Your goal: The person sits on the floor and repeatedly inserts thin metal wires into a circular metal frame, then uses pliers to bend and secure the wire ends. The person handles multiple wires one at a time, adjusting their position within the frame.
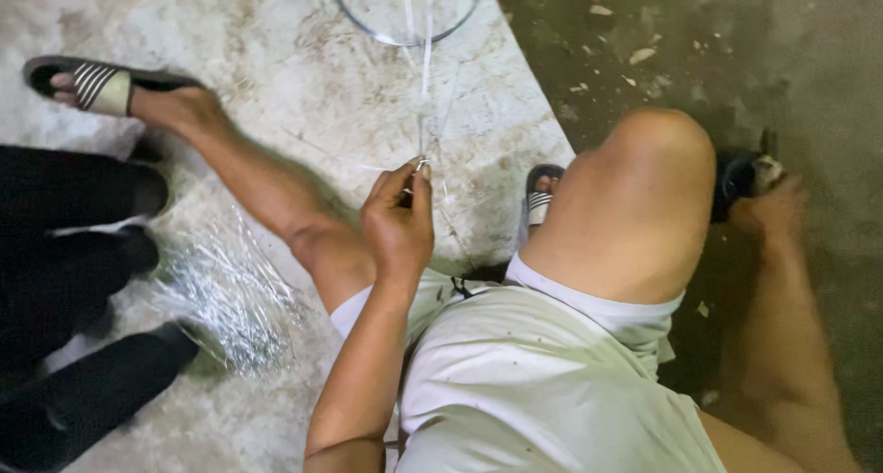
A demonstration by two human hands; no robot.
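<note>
I sit on the ground with my knees apart. My left hand [397, 217] is raised in front of me and pinches a bundle of thin shiny wires [425, 86] that runs up to a round wire hoop [405, 37] lying on the pale slab. My right hand [773, 206] reaches out past my right knee and closes on a dark tool [740, 177] on the darker ground; the hand is blurred. A loose heap of the same thin silvery wires [225, 298] lies on the slab beside my left thigh.
My feet wear striped slip-on sandals [92, 83]. Another person's dark-clothed legs [74, 298] sit at the left edge, next to the wire heap. The pale slab [303, 86] ends in a slanted edge; beyond lies dirty dark floor [662, 40] with small scraps.
</note>
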